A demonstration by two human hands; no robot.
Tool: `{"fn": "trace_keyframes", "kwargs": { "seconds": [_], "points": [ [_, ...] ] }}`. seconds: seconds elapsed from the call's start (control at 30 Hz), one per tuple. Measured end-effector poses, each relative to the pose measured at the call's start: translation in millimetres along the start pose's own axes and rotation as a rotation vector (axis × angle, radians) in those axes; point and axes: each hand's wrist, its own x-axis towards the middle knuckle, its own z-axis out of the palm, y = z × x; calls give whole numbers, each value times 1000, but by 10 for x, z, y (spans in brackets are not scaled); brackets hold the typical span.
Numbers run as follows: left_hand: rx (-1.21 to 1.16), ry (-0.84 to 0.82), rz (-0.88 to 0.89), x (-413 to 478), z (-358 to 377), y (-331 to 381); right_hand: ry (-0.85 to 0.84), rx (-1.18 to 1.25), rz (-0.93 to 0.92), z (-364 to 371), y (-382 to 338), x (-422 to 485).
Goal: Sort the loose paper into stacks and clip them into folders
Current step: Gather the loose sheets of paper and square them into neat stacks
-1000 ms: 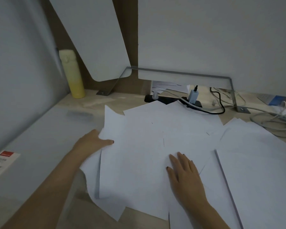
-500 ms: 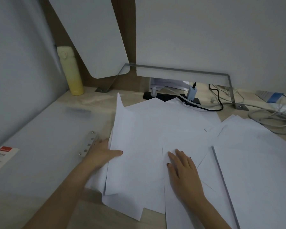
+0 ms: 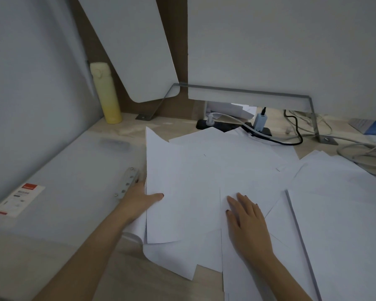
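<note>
While right hand (image 3: 245, 222) lies flat on smooth sheets (image 3: 237, 153), left hand (image 3: 139, 198) pinches curled sheet (image 3: 178, 192).

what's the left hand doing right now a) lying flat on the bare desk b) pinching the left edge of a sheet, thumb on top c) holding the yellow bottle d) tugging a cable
b: the left hand pinches the left edge of a sheet with its thumb on top, right beside the folder's metal clip.
</note>
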Motion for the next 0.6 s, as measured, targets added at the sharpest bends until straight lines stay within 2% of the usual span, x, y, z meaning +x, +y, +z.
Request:
{"fn": "trace_keyframes", "kwargs": {
  "seconds": [0.1,0.23,0.47,0.53,0.6],
  "points": [
    [-85,-13,-66,9,-3,15,-5,11,-2,-10,-5,-5],
    [-355,-81,-138,-18,15,19,-5,28,-11,-12,6,-7],
    [-474,-249,-111,-86,-21,-8,-32,73,-7,-70,-5,-5],
    [-492,-230,-107,-115,18,-7,-41,100,0,-99,-4,-14],
    [-482,-125,-86,-120,67,-10,-35,152,5,-124,-10,-21]
  ]
}}
